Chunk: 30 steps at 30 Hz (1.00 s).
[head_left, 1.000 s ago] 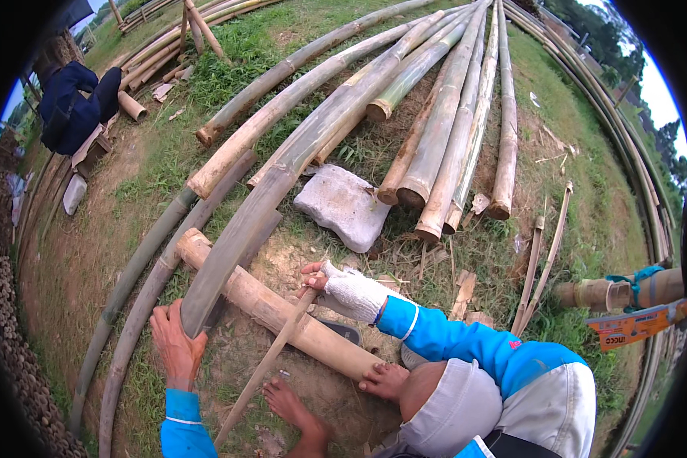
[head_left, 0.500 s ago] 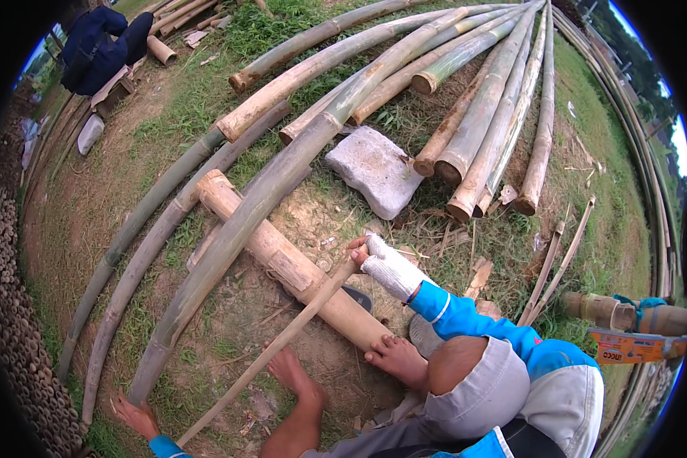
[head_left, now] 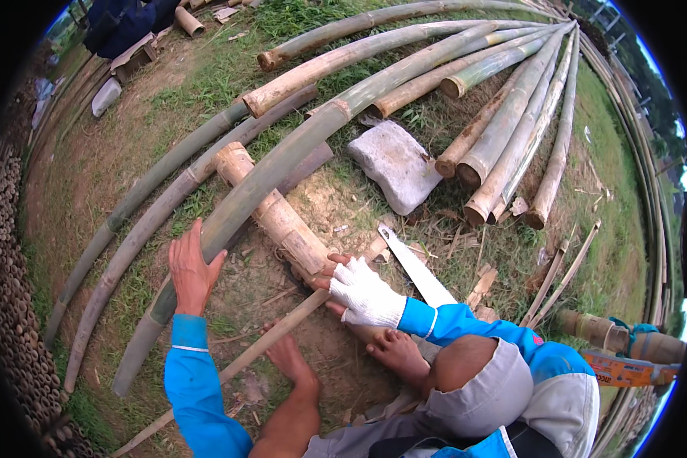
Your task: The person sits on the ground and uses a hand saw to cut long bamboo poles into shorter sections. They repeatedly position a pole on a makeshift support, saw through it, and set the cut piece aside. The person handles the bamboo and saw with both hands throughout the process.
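Observation:
A long green bamboo pole lies across a thick, light bamboo log. My left hand grips the pole near its lower end, thumb on its right side, fingers on its left. In a white fingerless glove, my right hand is closed around a thin bamboo stick, just over the log. That stick slants down to the lower left, passing by my left forearm. Beside my right wrist lies a handsaw; its handle is hidden by my sleeve. My bare foot rests on the log's near end.
Several bamboo poles fan out beyond a pale stone block. Two more poles run along the left. Split bamboo strips lie at right, near an orange flat piece. Stacked bamboo ends line the left edge.
My left hand has moved up from the pole's lower end and farther along it. My right hand has come down along the stick, off its tip. The saw blade now shows, and the view has shifted.

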Each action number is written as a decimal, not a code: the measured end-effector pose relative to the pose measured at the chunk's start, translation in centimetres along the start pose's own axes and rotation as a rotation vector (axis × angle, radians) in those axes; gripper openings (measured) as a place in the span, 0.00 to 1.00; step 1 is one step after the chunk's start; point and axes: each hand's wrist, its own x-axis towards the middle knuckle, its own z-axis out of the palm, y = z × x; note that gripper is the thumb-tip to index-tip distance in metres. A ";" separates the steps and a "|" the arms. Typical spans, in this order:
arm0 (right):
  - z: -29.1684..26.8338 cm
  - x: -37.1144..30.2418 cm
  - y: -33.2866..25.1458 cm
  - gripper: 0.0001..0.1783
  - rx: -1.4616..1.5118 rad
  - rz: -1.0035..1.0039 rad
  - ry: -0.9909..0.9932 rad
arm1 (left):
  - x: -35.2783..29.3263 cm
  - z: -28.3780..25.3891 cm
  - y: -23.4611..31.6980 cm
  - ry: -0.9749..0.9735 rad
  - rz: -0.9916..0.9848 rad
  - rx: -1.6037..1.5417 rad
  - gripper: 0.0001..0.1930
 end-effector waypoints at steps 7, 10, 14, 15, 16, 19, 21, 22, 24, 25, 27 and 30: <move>4.0 0.0 -4.7 0.46 -0.026 -0.197 -0.280 | -0.3 -0.1 -0.6 -0.063 0.002 -0.192 0.43; 5.2 0.2 -4.5 0.37 -0.076 -0.208 -0.230 | -1.9 -2.6 -0.5 -0.289 -0.126 -0.382 0.44; 5.8 0.6 -3.3 0.30 -0.066 -0.174 -0.233 | -6.6 -4.8 -3.1 -0.449 -0.210 -0.458 0.47; 6.6 0.5 -2.5 0.36 -0.081 -0.176 -0.250 | -8.1 -5.1 -4.1 -0.463 -0.259 -0.440 0.48; 7.1 0.5 -2.1 0.41 -0.091 -0.184 -0.267 | -10.0 -5.6 -5.4 -0.475 -0.315 -0.418 0.49; 5.3 1.8 -2.2 0.30 0.039 -0.214 -0.389 | -15.5 -6.6 -11.9 -0.475 -0.409 -0.284 0.51; 4.1 1.6 -4.1 0.32 0.080 -0.227 -0.483 | -22.0 -7.9 -15.5 -0.444 -0.486 -0.148 0.51; 3.0 1.1 -4.9 0.31 0.100 -0.245 -0.541 | -24.0 -7.2 -17.0 -0.428 -0.525 -0.070 0.50; 1.5 0.3 -6.9 0.31 0.111 -0.283 -0.718 | -28.6 -6.5 -18.5 -0.239 -0.573 0.181 0.44; 1.1 -0.7 -7.8 0.30 0.145 -0.278 -0.739 | -29.3 -6.3 -18.4 -0.127 -0.568 0.270 0.40; 0.7 -1.0 -8.4 0.29 0.192 -0.281 -0.778 | -29.6 -5.8 -17.8 -0.016 -0.634 0.410 0.39; -0.3 0.2 -9.0 0.28 0.249 -0.270 -0.758 | -30.6 -3.7 -15.3 0.234 -0.852 0.316 0.38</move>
